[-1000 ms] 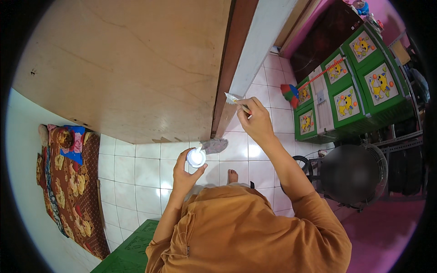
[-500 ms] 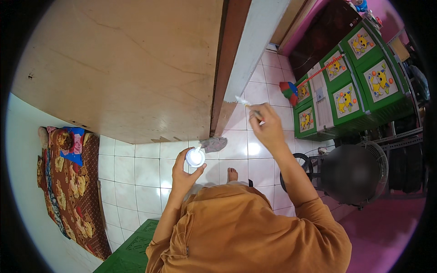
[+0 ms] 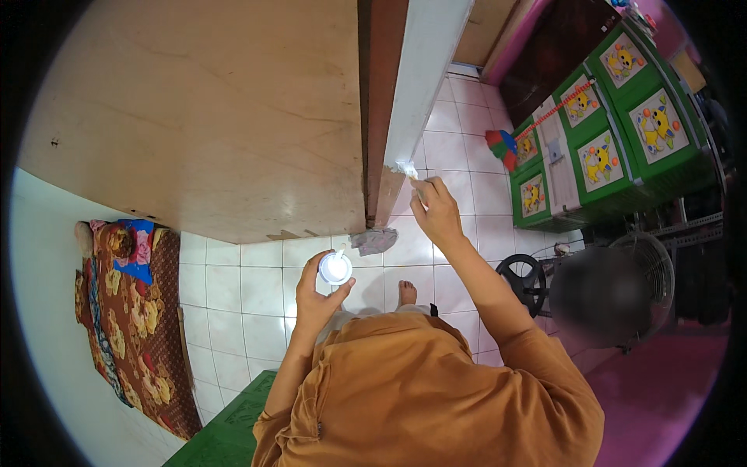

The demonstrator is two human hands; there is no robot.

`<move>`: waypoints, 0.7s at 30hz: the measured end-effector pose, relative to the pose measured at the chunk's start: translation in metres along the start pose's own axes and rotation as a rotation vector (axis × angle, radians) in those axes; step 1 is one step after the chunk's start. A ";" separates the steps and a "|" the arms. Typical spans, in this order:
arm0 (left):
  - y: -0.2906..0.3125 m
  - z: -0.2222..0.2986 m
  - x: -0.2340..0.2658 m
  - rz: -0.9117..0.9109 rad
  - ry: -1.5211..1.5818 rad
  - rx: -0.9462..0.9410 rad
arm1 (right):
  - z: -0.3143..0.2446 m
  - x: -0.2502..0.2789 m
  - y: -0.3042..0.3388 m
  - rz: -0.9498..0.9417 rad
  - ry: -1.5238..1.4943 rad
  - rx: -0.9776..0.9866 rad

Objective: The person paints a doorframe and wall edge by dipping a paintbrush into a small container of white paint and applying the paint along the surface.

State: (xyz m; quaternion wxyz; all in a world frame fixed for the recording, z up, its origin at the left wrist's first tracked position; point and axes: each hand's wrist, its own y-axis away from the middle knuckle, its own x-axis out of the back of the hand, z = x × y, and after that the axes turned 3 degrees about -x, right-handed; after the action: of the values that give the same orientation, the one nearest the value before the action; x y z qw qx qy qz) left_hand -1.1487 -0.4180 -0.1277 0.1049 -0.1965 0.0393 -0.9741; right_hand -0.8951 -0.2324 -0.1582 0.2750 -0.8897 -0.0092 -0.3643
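Observation:
My left hand (image 3: 313, 296) is closed around a small round tub (image 3: 335, 270) of white paint, held level in front of my body. A short pale streak or stick shows at the tub's far rim; I cannot tell which. In my right hand (image 3: 438, 212), pinched between thumb and fingers, is a paintbrush (image 3: 413, 176). Its white bristles touch the door frame post (image 3: 416, 93) where the white paint meets a bare brown patch (image 3: 389, 193) lower down. Most of the brush handle is hidden by my fingers.
A large wooden door (image 3: 210, 117) stands at the left of the post. A grey rag (image 3: 375, 240) lies on the tiled floor at its foot. Right are a green drawer cabinet (image 3: 572, 202), a feather duster (image 3: 502, 148) and a fan (image 3: 654, 272). A flowered mattress (image 3: 136, 327) lies left.
My right hand has moved slightly left and down, bringing the brush tip against the post. The left hand and tub have barely moved. The whole view has shifted a little.

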 end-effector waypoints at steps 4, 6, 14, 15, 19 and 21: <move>0.001 0.003 -0.001 -0.005 0.009 -0.002 | 0.008 -0.004 0.013 -0.140 -0.016 -0.109; 0.000 0.004 0.000 -0.009 0.005 -0.011 | 0.013 -0.012 0.007 -0.168 -0.037 -0.121; 0.007 0.003 0.009 0.012 0.014 0.015 | -0.011 -0.002 0.009 -0.062 0.024 -0.058; 0.007 0.004 0.008 0.008 0.015 0.011 | -0.005 -0.008 0.012 -0.058 0.027 -0.059; 0.008 0.006 0.008 -0.009 0.003 -0.012 | 0.009 -0.024 0.008 -0.093 0.049 -0.057; 0.011 0.006 0.012 -0.008 0.001 0.004 | -0.002 -0.024 0.002 -0.076 0.068 -0.045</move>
State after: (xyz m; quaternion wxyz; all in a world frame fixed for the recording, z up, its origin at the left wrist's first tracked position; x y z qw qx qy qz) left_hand -1.1549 -0.4316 -0.1194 0.1015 -0.1960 0.0363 -0.9747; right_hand -0.9133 -0.2306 -0.1738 0.2414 -0.8816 -0.0253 -0.4048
